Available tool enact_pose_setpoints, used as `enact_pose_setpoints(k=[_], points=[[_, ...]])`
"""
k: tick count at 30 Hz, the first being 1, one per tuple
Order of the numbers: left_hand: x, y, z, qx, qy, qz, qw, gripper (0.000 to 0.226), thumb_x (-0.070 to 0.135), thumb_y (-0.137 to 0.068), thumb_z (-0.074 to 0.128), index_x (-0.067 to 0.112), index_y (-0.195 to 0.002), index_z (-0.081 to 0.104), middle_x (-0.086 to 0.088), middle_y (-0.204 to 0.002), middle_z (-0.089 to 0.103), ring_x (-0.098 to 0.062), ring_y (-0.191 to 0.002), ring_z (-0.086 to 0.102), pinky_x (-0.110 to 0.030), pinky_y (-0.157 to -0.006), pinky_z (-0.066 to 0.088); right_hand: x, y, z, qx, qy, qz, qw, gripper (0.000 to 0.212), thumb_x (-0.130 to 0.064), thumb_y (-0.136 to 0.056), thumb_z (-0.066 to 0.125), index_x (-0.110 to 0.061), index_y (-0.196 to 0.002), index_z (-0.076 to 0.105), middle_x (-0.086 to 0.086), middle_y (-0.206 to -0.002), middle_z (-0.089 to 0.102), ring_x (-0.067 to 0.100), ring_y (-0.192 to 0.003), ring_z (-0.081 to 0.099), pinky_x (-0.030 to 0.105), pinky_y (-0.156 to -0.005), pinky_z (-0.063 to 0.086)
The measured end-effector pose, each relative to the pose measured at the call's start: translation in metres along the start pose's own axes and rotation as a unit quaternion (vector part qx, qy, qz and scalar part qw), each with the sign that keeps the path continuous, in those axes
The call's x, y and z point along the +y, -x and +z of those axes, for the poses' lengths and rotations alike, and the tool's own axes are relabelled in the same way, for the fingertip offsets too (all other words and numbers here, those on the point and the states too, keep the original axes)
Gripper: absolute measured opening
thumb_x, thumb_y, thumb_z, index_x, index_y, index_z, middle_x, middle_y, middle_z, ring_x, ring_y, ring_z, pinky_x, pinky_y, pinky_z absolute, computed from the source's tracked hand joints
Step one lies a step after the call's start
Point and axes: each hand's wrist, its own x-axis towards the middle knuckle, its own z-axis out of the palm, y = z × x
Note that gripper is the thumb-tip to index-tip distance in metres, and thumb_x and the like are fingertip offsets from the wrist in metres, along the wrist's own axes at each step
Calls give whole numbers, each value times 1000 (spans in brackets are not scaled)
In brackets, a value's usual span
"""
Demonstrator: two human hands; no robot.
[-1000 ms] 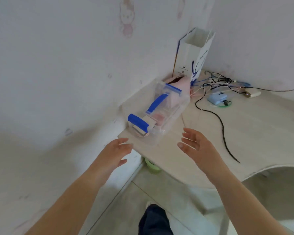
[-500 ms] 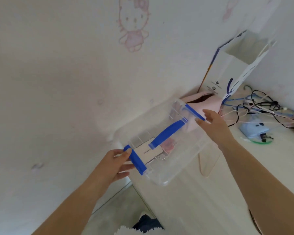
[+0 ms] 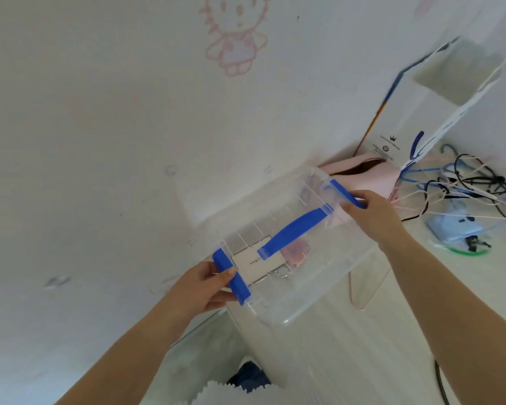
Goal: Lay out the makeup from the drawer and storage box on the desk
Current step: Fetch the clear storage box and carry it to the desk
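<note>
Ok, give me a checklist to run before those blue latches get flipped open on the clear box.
1. Left hand on the near blue latch: ok, thumb over it.
2. Right hand on the far blue latch: ok, fingers on it.
3. Clear storage box resting on the desk: cannot tell.
4. Lid closed, blue handle lying flat: ok.
5. Contents visible through the lid: ok, a white card and something pink.
6. Cables clear of the box: ok, beyond the right hand.

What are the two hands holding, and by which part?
The clear storage box: left hand grips its near blue end clip, right hand the far one.
</note>
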Motion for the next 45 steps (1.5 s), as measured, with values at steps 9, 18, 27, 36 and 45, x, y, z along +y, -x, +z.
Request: enact_pose_setpoints(k=[9,18,27,36,45], points=[[-18,9,-15,1,-30,35,999,18,30,-94,52,18,-105,60,-2,-95,73,-14,-79,71,-37,-91,53,7,56,-7,62,-97,44,992,33,-28,-85,66,-21,-117,60,0,-102,66,16,-83,61,37,-82,52],[-35,36,-43,-41,-89,112,989,25,38,-90,57,14,-95,63,-2,-91,72,-17,-79,71,-27,-76,54,14,209,-3,180,-191,126,957,24,-27,-83,69,-25,-106,62,-7,-86,64,13,-68,56,34,-78,51],[-41,105,-68,-172,-197,236,936,42,51,-83,56,10,-89,66,-14,-89,70,-27,-79,65,-41,-82,50,-7,424,26,299,-328,230,866,28,-25,-86,66,-19,-112,58,1,-90,64,20,-69,54,36,-66,44],[-35,209,-16,-376,-221,290,852,33,45,-86,58,15,-87,70,-11,-87,73,-36,-88,68,-47,-83,51,-50,634,19,473,-345,243,773,19,-21,-92,56,-24,-111,59,-6,-67,59,14,-62,50,28,-56,38],[-97,320,51,-545,-253,312,736,67,67,-65,56,26,-117,62,-2,-118,65,-26,-114,59,-51,-102,44,-84,826,30,631,-341,242,654,21,-13,-93,49,-23,-106,61,3,-80,64,8,-51,58,20,-42,45]])
